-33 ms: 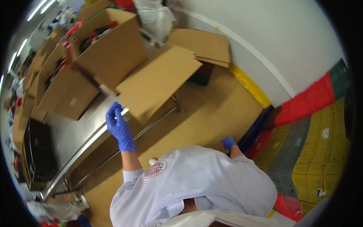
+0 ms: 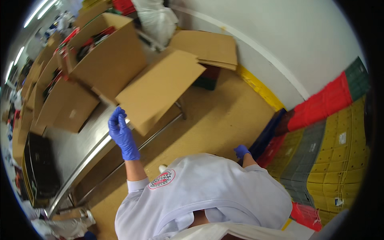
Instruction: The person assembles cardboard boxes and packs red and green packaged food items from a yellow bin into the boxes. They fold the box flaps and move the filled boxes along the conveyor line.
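Note:
My left hand (image 2: 124,138), in a blue glove, is raised at the edge of a metal table (image 2: 86,150). Its fingers are curled together beside the near left edge of a flat cardboard sheet (image 2: 162,86). Whether they pinch that edge or something small, I cannot make out. The sheet slants across the table and juts past its front edge. My right hand (image 2: 241,151), also blue-gloved, hangs low by my right side, its fingers curled in. No object shows in it, and it is near the stacked plastic crates (image 2: 302,154).
Open cardboard boxes (image 2: 110,58) with dark and red contents line the table. Farther back lie more flat cardboard pieces (image 2: 208,46) and a white plastic bag (image 2: 156,20). A black crate (image 2: 42,164) sits at the table's left end. A yellow crate piece (image 2: 260,90) runs along the wall.
The whole view has shifted slightly, with the table, boxes and cardboard sheet a little farther left. Both hands keep nearly the same pose.

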`<state>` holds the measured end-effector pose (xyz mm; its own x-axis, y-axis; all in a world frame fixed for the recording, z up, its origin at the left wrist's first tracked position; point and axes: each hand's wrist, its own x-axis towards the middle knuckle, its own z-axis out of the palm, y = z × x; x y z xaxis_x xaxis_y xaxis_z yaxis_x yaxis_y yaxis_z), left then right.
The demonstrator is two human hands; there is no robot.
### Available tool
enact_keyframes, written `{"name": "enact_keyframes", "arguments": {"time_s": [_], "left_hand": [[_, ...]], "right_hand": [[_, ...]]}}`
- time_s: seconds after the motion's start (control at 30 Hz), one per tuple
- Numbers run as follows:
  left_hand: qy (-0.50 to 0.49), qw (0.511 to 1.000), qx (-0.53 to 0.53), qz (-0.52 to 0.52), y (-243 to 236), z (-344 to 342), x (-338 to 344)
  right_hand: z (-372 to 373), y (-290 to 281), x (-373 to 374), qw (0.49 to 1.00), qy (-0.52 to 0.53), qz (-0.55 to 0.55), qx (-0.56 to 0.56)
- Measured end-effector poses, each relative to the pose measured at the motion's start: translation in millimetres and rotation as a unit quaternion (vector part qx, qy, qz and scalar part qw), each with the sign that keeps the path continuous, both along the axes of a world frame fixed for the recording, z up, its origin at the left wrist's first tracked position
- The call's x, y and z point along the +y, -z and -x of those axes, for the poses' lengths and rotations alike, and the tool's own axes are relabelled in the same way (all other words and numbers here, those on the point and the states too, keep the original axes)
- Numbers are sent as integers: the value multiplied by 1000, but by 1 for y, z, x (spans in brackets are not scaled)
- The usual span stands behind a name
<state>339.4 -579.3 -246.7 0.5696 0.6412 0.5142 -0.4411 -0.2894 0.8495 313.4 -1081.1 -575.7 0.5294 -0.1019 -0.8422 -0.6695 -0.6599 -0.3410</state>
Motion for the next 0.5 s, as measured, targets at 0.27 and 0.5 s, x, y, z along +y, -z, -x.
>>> {"name": "enact_keyframes", "arguments": {"time_s": [0.27,0.5], "left_hand": [[181,933,206,-235,-17,-132,-51],[157,865,294,-375,-8,-263,-58]], "right_hand": [[-66,16,-60,992,106,56,-26],[-219,-37,-30,969,-98,174,-146]]}}
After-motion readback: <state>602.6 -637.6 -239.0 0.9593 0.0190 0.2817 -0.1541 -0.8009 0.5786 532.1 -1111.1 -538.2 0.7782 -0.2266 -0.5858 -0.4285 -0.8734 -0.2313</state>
